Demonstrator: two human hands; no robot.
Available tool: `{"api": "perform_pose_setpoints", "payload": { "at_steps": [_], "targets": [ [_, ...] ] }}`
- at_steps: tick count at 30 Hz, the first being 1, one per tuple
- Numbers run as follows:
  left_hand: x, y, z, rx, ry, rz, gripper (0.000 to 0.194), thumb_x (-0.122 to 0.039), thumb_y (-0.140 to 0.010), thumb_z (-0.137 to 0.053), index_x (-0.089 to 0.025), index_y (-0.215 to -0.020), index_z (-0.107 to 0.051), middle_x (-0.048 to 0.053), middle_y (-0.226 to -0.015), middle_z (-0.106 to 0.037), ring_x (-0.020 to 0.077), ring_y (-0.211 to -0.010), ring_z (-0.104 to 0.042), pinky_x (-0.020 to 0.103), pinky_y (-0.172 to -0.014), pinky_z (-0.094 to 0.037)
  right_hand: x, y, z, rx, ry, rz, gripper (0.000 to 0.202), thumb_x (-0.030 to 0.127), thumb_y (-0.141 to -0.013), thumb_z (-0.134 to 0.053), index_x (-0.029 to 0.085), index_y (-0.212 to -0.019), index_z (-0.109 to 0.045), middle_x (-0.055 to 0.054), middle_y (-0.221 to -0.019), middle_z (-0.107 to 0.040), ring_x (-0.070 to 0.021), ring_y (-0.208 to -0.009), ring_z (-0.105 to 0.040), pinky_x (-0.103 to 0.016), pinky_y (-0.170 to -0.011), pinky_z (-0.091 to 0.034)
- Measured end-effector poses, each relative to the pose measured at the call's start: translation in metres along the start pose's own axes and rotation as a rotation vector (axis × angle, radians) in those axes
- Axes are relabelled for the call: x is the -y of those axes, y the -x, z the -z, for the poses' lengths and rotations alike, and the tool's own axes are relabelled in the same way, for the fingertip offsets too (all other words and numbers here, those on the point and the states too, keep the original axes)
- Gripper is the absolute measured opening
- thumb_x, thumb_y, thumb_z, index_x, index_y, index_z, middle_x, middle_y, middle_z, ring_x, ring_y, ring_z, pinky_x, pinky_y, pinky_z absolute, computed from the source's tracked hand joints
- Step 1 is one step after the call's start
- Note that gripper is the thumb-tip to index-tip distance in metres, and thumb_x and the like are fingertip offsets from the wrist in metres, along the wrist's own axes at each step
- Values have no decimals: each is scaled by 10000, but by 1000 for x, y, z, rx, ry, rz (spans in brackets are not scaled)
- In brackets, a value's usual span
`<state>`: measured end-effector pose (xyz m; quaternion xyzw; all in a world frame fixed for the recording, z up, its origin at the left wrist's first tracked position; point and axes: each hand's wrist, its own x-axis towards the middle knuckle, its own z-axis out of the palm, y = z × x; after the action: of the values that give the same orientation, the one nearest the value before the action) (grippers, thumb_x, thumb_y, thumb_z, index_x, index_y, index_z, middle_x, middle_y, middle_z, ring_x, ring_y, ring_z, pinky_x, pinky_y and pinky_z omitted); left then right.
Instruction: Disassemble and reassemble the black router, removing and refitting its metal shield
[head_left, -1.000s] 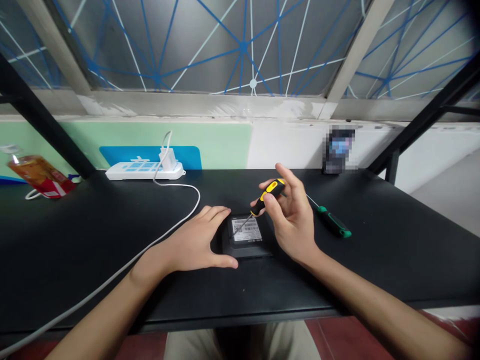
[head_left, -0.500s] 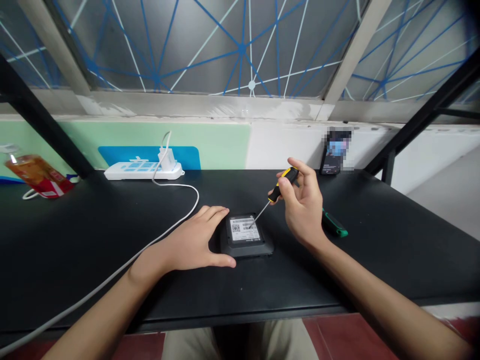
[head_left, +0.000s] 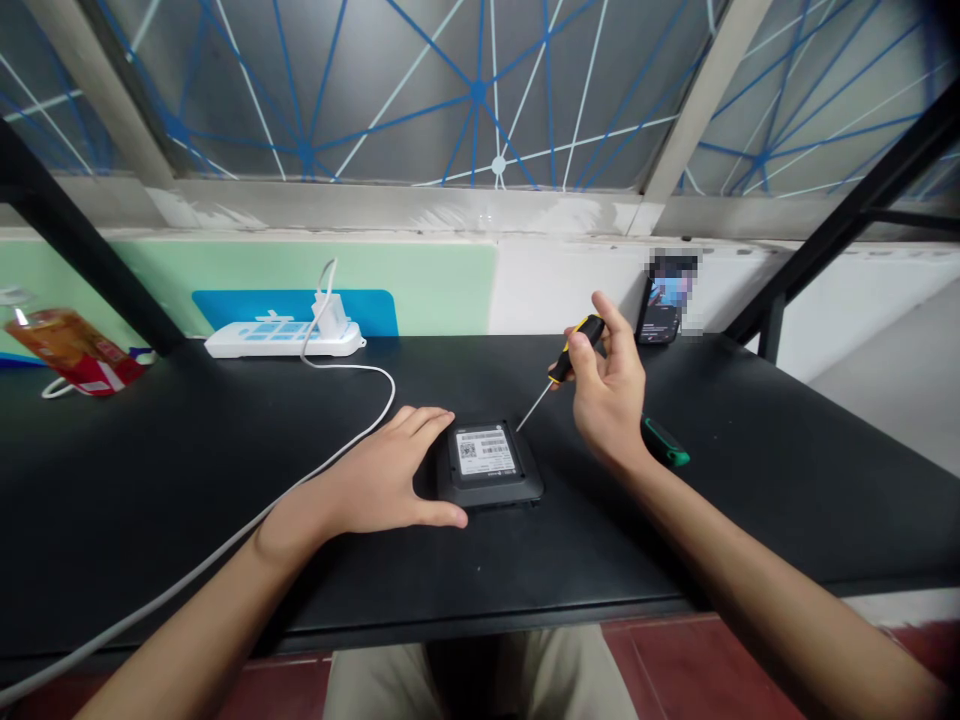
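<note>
A flat black electronic device (head_left: 495, 492) lies on the black table, a white label with a QR code on its upper face. Along its left side is my left hand (head_left: 382, 475), thumb stretched by the near edge and fingers by the far left corner, bracing it between them. My right hand (head_left: 611, 385) grips a screwdriver (head_left: 574, 352) by its black and yellow handle, index finger raised. The slanted shaft has its tip at the device's upper right corner; whether it sits in a screw is too small to tell. A green-handled tool (head_left: 666, 443) lies partly hidden behind my right wrist.
A white power strip (head_left: 281, 340) with a plugged-in charger (head_left: 330, 316) stands at the back left. Its white cable (head_left: 345, 448) runs under or beside my left forearm. A phone (head_left: 664, 305) leans on the wall, and an orange-red pouch (head_left: 79, 350) stands far left.
The screwdriver tip has moved from over the label to the device's upper right corner, with my right hand slightly higher. My left hand keeps its place at the device. The view has shifted slightly.
</note>
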<state>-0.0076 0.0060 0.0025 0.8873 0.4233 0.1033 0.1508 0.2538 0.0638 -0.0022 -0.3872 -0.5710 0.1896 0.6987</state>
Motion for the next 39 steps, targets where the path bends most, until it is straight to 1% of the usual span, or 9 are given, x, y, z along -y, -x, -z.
{"api": "perform_pose_setpoints", "payload": {
  "at_steps": [3,6,14,18,22,27,30,35,39],
  "targets": [
    [0,0,0,0,-1,-3,1012,-763,-767,-672,-160,-1516,-356,188,-1552,-417,382,-1415,-403,533,-1150,-380,0,-1,0,-9,-5,7,477,426,-915,-646,410,-1380,-539,-19,-968,-667,-156,-629,-655,-379,-556,-627],
    [-1,0,1,3,-7,2,1020,-761,-762,-677,-153,-1516,-356,189,-1553,-416,381,-1417,-400,530,-1153,-377,-1,-2,0,-7,5,32,479,424,-914,-646,408,-1381,-540,-27,-986,-654,-155,-630,-652,-381,-546,-637],
    [0,0,0,2,-11,1,1037,-784,-754,-662,-149,-1517,-363,188,-1548,-423,375,-1413,-405,535,-1157,-375,-10,-4,-7,1,-26,75,455,401,-905,-660,415,-1348,-561,-36,-1015,-612,-131,-618,-629,-307,-437,-607],
    [-1,-1,1,14,-11,12,1066,-787,-750,-662,-110,-1517,-364,198,-1548,-420,374,-1414,-402,527,-1166,-370,-12,-3,-10,11,-36,69,449,394,-904,-662,418,-1341,-562,-35,-1016,-610,-138,-639,-636,-315,-453,-615],
    [-1,-1,1,6,-19,6,1050,-789,-752,-659,-134,-1519,-364,190,-1551,-419,374,-1414,-403,535,-1158,-376,-12,-4,-9,12,-19,73,450,405,-903,-659,424,-1341,-559,-38,-1035,-601,-143,-639,-629,-334,-457,-613],
    [-1,-1,1,23,-32,17,1071,-780,-756,-668,-99,-1522,-357,201,-1557,-409,367,-1419,-396,504,-1173,-366,-14,-4,-7,17,40,78,470,424,-904,-649,427,-1360,-540,-48,-1070,-586,-153,-656,-625,-351,-458,-611],
    [-3,-1,2,27,-31,22,1073,-775,-754,-675,-99,-1524,-355,194,-1558,-409,364,-1426,-386,502,-1177,-361,-14,-3,-6,25,76,81,479,423,-907,-644,423,-1372,-532,-53,-1071,-592,-157,-674,-621,-356,-476,-622],
    [-4,-1,3,33,-22,28,1072,-759,-757,-686,-90,-1525,-351,200,-1566,-398,365,-1430,-383,506,-1180,-359,-12,-2,-7,49,-13,92,440,398,-899,-666,420,-1328,-566,-39,-1042,-587,-138,-651,-622,-319,-459,-620],
    [-3,0,2,31,-23,27,1069,-757,-758,-686,-91,-1525,-354,196,-1567,-396,366,-1433,-380,506,-1180,-362,-10,-3,-7,38,-34,124,396,380,-875,-705,394,-1260,-615,-43,-1164,-577,-110,-625,-625,-313,-485,-631]
  ]
}}
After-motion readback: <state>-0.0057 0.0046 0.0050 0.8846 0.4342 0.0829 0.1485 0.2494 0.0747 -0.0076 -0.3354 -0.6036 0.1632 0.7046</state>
